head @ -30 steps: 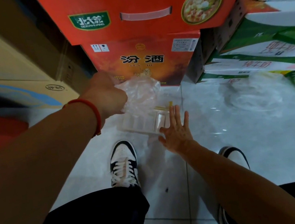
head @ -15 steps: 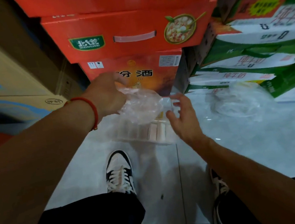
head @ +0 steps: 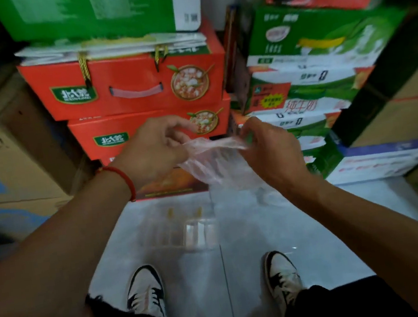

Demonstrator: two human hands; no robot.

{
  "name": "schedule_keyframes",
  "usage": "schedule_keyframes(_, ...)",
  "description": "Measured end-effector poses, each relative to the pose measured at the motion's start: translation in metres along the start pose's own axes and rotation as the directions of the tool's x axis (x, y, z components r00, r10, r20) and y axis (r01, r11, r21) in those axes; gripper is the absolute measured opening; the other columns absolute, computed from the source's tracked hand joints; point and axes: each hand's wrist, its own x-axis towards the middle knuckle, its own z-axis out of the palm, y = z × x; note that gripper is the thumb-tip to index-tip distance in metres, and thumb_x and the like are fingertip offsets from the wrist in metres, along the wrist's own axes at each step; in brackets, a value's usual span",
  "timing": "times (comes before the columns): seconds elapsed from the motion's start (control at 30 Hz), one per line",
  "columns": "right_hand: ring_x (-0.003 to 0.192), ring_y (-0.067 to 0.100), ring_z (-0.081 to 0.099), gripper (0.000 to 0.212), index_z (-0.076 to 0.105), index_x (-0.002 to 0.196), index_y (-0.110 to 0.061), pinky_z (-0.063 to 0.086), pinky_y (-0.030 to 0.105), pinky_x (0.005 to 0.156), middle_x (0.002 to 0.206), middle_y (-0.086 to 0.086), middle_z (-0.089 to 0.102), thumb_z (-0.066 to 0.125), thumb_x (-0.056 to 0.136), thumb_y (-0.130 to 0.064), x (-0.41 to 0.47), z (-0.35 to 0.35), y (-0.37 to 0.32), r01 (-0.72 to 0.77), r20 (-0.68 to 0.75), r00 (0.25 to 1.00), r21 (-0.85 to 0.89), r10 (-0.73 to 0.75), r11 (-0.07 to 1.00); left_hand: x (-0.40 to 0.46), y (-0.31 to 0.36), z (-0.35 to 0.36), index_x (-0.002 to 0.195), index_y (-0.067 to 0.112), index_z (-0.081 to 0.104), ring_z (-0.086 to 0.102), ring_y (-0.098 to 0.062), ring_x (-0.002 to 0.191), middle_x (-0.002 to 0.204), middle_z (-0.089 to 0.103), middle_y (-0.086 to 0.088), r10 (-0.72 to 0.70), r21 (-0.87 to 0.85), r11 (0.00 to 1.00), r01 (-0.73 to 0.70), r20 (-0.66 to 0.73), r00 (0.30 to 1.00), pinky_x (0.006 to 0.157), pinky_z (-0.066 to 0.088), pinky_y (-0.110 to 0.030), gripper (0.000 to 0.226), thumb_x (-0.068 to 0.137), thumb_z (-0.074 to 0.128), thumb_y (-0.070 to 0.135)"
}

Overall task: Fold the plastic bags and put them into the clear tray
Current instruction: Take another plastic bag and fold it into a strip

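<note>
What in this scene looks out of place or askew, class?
The clear tray sits directly on the floor tiles, between stacked cartons, just ahead of the person's shoes. Above it, the left hand and right hand hold a crumpled, unfolded plastic bag.

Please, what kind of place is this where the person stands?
Probably a shop storeroom or stock corner. Red gift boxes and green milk cartons are stacked high, brown cardboard boxes stand on the left, and the tiled floor is only a narrow gap between them.
</note>
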Motion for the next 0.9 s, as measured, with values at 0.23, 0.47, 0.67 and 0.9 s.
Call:
schedule_keyframes(0.23,0.073,0.034,0.064,0.034,0.058,0.122,-0.018,0.050,0.042,0.064,0.082,0.006,0.066,0.052,0.093,0.000,-0.002,-0.076,0.015,0.001,-0.039,0.999,0.140,0.004,0.990,-0.009,0.054,0.042,0.114,0.020,0.071,0.061,-0.013,0.078,0.095,0.066,-0.001,0.047,-0.132,0.990,-0.054,-0.053,0.998,0.070,0.054,-0.022,0.032,0.083,0.079,0.014)
schedule_keyframes(0.47,0.105,0.008,0.067,0.042,0.053,0.134,-0.021,0.052,0.018,0.084,0.122,-0.007,0.066,0.066,0.096,-0.011,-0.002,-0.079,0.025,0.121,0.168,0.957,0.512,-0.237,0.850,0.010,0.065,0.081,0.104,0.023,0.074,0.073,-0.023,0.094,0.099,0.077,-0.008,-0.027,-0.346,0.938,-0.013,-0.112,0.993,0.085,0.061,-0.041,0.029,0.086,0.076,0.000)
schedule_keyframes(0.67,0.116,0.008,0.061,0.016,0.069,0.110,-0.027,0.052,0.031,0.093,0.122,-0.008,0.063,0.057,0.099,-0.026,0.007,-0.087,0.048,-0.085,0.169,0.984,0.741,-0.062,0.666,0.033,0.058,0.069,0.084,0.022,0.079,0.071,-0.005,0.079,0.085,0.078,0.006,0.115,-0.279,0.945,-0.172,-0.209,0.971,0.072,0.055,-0.018,0.028,0.080,0.078,-0.005)
schedule_keyframes(0.9,0.105,0.007,0.069,0.042,0.057,0.135,-0.028,0.061,0.042,0.092,0.114,-0.008,0.069,0.073,0.097,-0.025,0.027,-0.066,0.056,-0.245,0.359,0.933,0.693,-0.029,0.678,0.046,0.049,0.080,0.095,0.010,0.081,0.074,-0.020,0.089,0.093,0.079,-0.004,0.240,-0.238,0.931,-0.278,-0.175,0.955,0.079,0.060,-0.030,0.027,0.081,0.075,-0.012)
